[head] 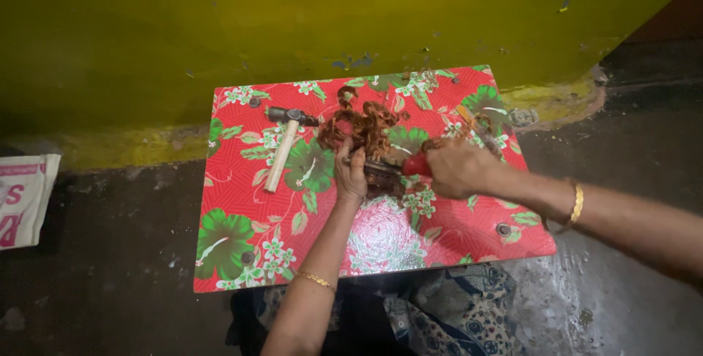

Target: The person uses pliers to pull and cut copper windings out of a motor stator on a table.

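Two hands at work, left hand [350,174] and right hand [458,169]; one hammer [284,143] with a pale wooden handle; one tangled heap of copper-coloured wire [364,126]; one red-handled tool [401,168]; one low table [242,239] under a red floral cover; two gold bangles [577,203], one per wrist; one printed sack [22,198] at far left.

Red-handled tool [414,165] mostly hidden inside right hand [458,169]

Red floral table cover [242,202]; yellow-green wall [220,19]; red tool handle [416,165]; coppery wire tangle [362,127].
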